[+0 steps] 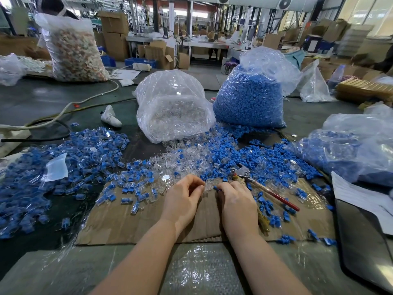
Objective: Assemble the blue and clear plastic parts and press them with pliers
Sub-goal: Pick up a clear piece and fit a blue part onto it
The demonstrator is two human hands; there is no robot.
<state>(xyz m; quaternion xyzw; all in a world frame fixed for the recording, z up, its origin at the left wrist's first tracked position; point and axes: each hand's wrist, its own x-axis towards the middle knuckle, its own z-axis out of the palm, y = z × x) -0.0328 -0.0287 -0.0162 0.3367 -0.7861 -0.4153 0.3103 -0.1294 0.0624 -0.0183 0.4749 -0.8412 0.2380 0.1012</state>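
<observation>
My left hand (185, 195) pinches a clear plastic part (207, 185) between thumb and fingers above the cardboard sheet (131, 222). Close beside it, my right hand (235, 198) pinches a small blue part (216, 188) at its fingertips. The two parts are nearly touching. Pliers (261, 184) with red handles lie on the pile just right of my right hand. Loose clear parts (180, 160) and loose blue parts (265, 160) are heaped in front of my hands. Joined blue-and-clear pieces (70, 162) spread over the left.
A bag of clear parts (172, 107) and a bag of blue parts (248, 99) stand behind the piles. Another bag of blue pieces (348, 150) lies at the right. White cables (63, 111) cross the left. A dark tray (365, 241) with paper sits at the right edge.
</observation>
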